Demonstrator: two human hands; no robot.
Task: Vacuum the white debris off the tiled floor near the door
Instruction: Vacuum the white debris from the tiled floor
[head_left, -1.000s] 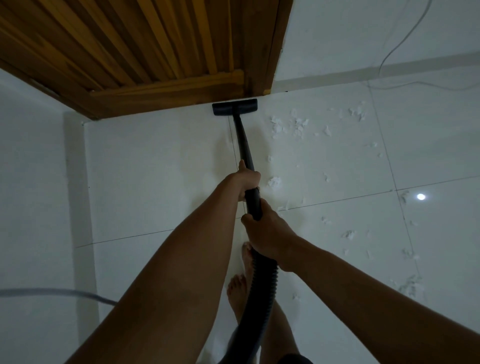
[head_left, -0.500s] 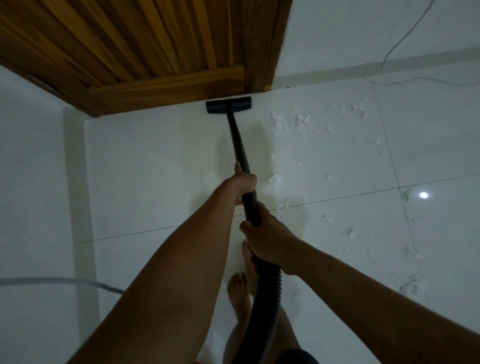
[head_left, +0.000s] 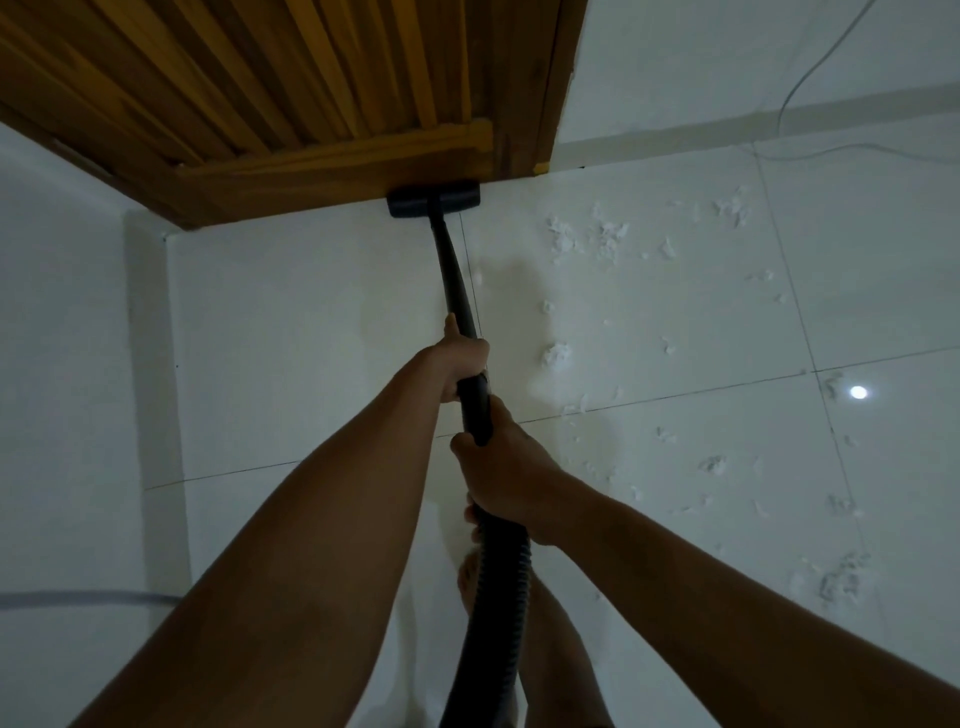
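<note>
Head view, only cam. Black flat vacuum floor nozzle sits at upper centre of frame, flat on the glossy white tiled floor, its far edge right against the bottom rail of the brown slatted wooden door.

Black rigid vacuum wand runs from nozzle down toward frame centre, tilted slightly right. Below the hands it becomes a black ribbed flexible hose dropping to bottom centre.

Left hand wrapped closed around the wand at frame centre, thumb pointing up along it. Right hand just below it, fist closed on the wand/hose joint. Hands near each other, not touching. Both forearms enter from bottom edge.

White fluffy debris scraps scattered over the right half of frame: densest cluster upper right of the nozzle, one clump just right of the left hand, more bits trailing to lower right. Nozzle is left of all of it, not touching any. Tile left of the wand looks clean.

Bare foot partly hidden behind hose, lower centre. Thin grey cable on wall and floor upper right. Grey cord at lower left edge. Bright round light reflection on tile at right.
</note>
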